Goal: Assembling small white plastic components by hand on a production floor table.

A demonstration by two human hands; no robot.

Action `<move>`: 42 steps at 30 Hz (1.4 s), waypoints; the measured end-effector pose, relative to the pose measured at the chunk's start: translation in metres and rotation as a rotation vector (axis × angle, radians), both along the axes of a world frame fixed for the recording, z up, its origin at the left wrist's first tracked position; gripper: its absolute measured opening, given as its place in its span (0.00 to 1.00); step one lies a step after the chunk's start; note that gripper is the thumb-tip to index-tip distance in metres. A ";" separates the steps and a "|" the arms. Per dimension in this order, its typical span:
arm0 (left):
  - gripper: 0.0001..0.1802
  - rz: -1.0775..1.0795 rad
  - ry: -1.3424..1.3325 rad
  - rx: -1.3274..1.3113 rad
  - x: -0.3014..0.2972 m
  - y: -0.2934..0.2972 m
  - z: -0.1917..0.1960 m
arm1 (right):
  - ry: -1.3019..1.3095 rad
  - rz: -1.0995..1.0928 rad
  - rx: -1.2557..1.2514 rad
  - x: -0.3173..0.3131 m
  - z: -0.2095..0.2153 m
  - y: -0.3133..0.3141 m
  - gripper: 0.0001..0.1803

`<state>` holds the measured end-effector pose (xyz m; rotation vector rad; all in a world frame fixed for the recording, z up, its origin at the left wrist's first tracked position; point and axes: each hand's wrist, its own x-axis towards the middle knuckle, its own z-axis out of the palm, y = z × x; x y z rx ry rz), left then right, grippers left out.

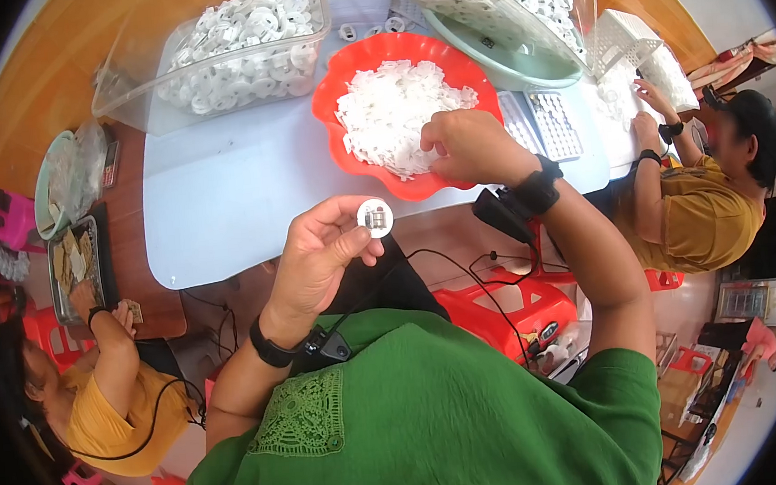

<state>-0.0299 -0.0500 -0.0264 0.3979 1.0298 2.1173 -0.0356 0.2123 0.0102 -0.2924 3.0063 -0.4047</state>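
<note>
While the white disc-shaped part (373,204) is pinched between the thumb and fingers of the person's left hand (316,253), close to the front edge of the pale blue table (237,181), a slackened grip could drop it over that edge. Its small metallic inserts (374,218) might shed under a sharp tilt if loose; whether they are fixed cannot be told. The right hand (467,145) dips, fingers curled, into the scalloped red bowl (332,139); whether it grasps any of the small white plastic pieces (391,105) is hidden. Since they lie heaped, several could come up together. Farther left, a knock could spill the white round parts (250,48) filling the clear plastic bin (126,97).
</note>
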 end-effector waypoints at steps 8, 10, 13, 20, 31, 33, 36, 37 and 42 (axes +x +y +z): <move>0.18 0.008 0.015 -0.020 -0.001 0.000 0.001 | 0.003 0.075 0.020 -0.003 -0.003 0.001 0.08; 0.17 -0.004 -0.004 -0.020 -0.003 0.001 0.002 | 0.022 0.124 -0.052 -0.003 -0.004 0.002 0.07; 0.16 -0.017 -0.072 0.058 -0.005 0.001 0.005 | 0.168 0.245 -0.018 -0.007 -0.009 0.000 0.05; 0.18 0.025 -0.075 0.090 -0.016 -0.001 0.002 | 0.228 0.089 -0.006 -0.007 -0.009 0.006 0.03; 0.19 0.028 -0.081 0.123 -0.012 0.013 0.008 | 0.103 -0.168 -0.807 0.020 0.023 -0.013 0.02; 0.19 0.039 -0.103 0.157 -0.009 0.019 0.016 | 0.593 -0.029 -0.440 0.031 0.027 -0.033 0.04; 0.20 0.025 -0.107 0.236 -0.008 0.029 0.025 | 0.762 0.026 -0.265 0.042 0.029 -0.057 0.07; 0.20 0.012 -0.089 0.280 -0.008 0.031 0.027 | 0.836 0.063 -0.235 0.045 0.028 -0.062 0.07; 0.21 0.023 -0.063 0.257 -0.006 0.029 0.018 | 0.797 0.061 -0.443 0.052 0.023 -0.068 0.08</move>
